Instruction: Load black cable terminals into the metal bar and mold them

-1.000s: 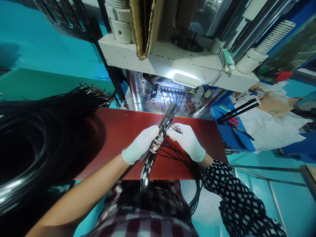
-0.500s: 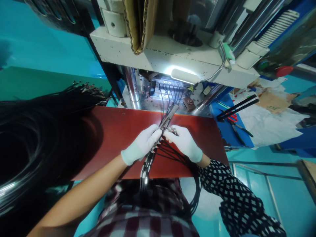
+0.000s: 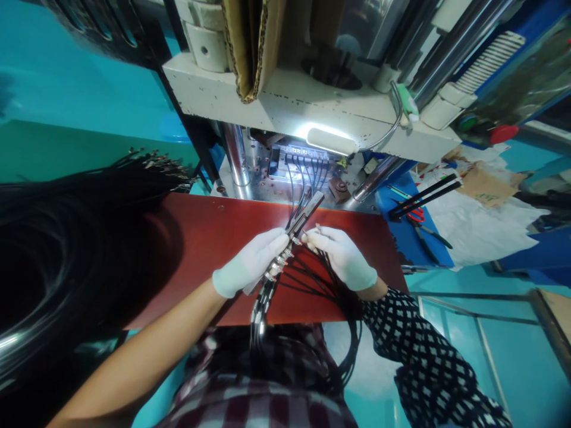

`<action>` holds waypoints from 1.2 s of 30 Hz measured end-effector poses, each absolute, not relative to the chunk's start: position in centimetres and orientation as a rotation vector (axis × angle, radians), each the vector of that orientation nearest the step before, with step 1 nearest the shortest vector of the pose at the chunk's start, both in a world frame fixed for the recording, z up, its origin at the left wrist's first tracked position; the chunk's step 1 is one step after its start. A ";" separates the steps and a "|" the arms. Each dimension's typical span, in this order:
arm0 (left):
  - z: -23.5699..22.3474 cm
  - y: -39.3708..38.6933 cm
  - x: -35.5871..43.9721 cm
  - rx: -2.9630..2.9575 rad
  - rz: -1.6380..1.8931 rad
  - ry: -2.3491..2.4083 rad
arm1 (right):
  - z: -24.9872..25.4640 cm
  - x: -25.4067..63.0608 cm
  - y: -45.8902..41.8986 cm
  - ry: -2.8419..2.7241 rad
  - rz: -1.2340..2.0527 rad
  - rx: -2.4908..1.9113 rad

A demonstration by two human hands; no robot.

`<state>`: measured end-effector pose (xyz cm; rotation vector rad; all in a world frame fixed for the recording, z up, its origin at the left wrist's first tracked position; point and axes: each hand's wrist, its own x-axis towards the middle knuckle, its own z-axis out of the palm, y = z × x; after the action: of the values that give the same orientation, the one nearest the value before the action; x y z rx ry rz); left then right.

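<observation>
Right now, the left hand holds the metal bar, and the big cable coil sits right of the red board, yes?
No: the head view shows the big cable coil left of the red board. The left hand does hold the metal bar.

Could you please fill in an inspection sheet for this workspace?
Surface: red board under the hands.
Work pieces: metal bar, tilted, with connectors along it.
Clutter: pliers and plastic sheet at right.
Hands: both gloved; left hand grips the bar, right hand pinches cable ends.
Cables: black cables hang over the near edge; large pile at left; several reach into the lit fixture.
Surroundings: press with lamp on.
</observation>
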<state>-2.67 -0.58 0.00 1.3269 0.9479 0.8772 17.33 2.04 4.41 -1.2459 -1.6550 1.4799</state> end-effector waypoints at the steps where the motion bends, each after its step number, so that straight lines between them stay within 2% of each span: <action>1: 0.0 -0.6 -2.7 1.328 0.878 0.944 | 4.5 17.2 2.0 -1.637 1.467 -1.253; 6: 0.6 -0.6 -2.6 1.380 0.877 0.950 | 4.6 16.5 1.8 -1.589 1.266 -1.358; 14: 0.7 -0.5 -2.3 1.646 0.821 1.145 | 3.2 15.9 1.6 -1.650 1.122 -1.396; 21: 0.7 -0.5 -2.4 1.573 0.812 1.077 | 3.6 17.6 2.1 -1.731 1.268 -1.255; 27: 1.0 -0.4 -2.4 1.503 0.848 1.045 | 3.2 19.1 3.1 -1.461 1.502 -1.445; 33: 1.0 -0.4 -2.7 1.502 0.840 1.022 | 4.1 18.8 1.3 -1.621 1.257 -1.394; 36: 1.1 -0.4 -2.7 1.496 0.848 1.001 | 3.9 18.9 1.4 -1.535 1.270 -1.373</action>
<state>-2.66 -0.40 1.06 1.4957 1.0006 0.8484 18.94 1.35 3.85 -1.3727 -1.5345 1.2696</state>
